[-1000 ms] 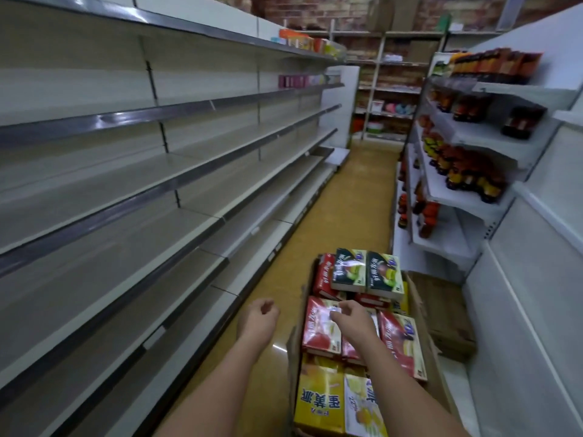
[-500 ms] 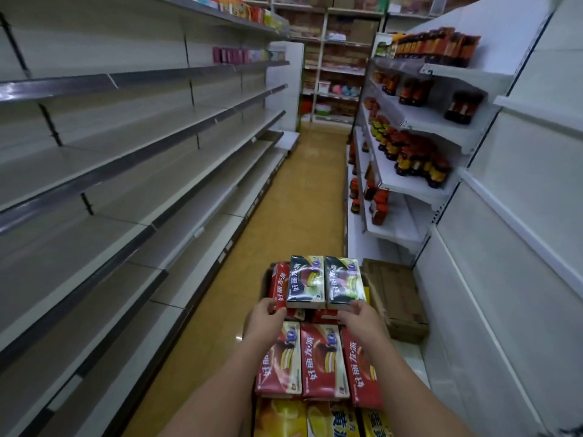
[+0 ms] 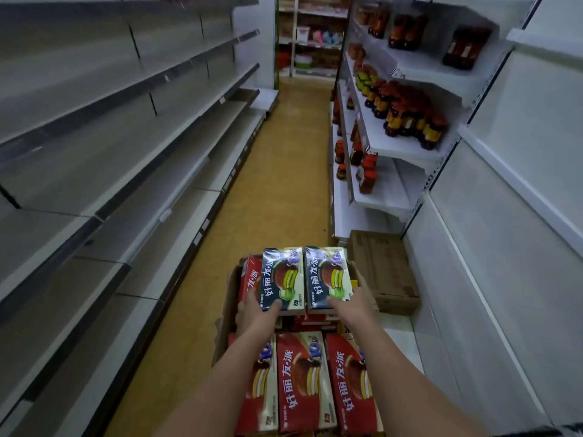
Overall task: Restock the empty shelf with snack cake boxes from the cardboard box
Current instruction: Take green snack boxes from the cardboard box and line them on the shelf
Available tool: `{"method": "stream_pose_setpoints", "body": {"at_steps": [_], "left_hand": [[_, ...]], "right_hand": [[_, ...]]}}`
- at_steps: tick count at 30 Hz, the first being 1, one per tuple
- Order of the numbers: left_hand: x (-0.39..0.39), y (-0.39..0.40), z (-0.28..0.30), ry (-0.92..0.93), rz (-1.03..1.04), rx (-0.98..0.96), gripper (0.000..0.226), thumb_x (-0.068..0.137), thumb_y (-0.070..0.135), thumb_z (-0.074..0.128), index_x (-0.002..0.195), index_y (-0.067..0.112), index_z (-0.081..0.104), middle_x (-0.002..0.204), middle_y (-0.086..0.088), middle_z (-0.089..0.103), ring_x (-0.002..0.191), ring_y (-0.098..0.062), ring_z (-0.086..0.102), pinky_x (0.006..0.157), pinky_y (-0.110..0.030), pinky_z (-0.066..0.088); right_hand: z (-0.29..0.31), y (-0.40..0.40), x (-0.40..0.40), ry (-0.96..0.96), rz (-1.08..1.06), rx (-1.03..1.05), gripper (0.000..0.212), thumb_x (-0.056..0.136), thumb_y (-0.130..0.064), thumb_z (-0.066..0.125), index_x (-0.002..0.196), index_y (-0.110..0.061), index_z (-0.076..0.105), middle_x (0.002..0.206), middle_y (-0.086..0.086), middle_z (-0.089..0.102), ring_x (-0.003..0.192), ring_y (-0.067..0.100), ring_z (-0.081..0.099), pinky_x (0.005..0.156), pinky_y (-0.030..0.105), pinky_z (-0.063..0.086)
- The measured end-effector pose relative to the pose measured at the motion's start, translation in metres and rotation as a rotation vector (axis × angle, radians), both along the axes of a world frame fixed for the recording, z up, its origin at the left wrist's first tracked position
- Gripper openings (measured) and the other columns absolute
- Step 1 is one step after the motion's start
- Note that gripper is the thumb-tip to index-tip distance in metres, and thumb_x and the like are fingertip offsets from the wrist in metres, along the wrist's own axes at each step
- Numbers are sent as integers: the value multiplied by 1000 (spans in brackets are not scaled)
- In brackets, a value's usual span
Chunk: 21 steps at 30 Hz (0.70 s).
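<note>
Two dark green snack cake boxes lie side by side on top of the stack in the open cardboard box [image 3: 224, 313] on the floor. My left hand [image 3: 256, 315] grips the near left corner of the left green box [image 3: 281, 276], thumb on top. My right hand [image 3: 354, 307] grips the near right corner of the right green box [image 3: 326, 275]. Red snack cake boxes [image 3: 301, 383] lie in a row nearer me, under my forearms. The empty grey shelves [image 3: 104, 146] run along the left of the aisle.
A closed cardboard carton [image 3: 381, 266] sits on the floor to the right of the open box. White shelves on the right hold several sauce bottles [image 3: 407, 115]. The yellow aisle floor [image 3: 284, 171] runs ahead to more shelving at the far end.
My head has tipped down and moved closer to the box. Both hands went from the red boxes forward to the two green boxes and took hold of their near corners.
</note>
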<state>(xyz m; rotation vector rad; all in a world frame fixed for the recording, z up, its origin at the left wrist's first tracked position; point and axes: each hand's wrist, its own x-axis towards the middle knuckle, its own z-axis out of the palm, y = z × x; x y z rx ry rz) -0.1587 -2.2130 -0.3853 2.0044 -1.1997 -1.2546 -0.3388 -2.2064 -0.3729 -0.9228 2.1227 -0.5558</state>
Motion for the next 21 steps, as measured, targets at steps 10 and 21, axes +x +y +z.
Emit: {"method": "stream_pose_setpoints", "body": {"at_steps": [10,21], "left_hand": [[-13,-37,-38,34,21,-23,82,89,53,54,153,24,10,157,-6,23,144,-32,19,114,-52,24],[-20,-54,-56,21,46,-34,95,74,39,78,148,25,20,145,-7,37,132,-31,39,104,-53,40]], "right_hand": [[-38,-39,-14,-4,-29,72,75,77,-50,69,133,-10,38,128,12,52,115,34,52,92,45,48],[-56,-53,-14,-11,-58,106,73,73,-46,76,126,-10,42,121,12,55,109,34,56,90,48,50]]}}
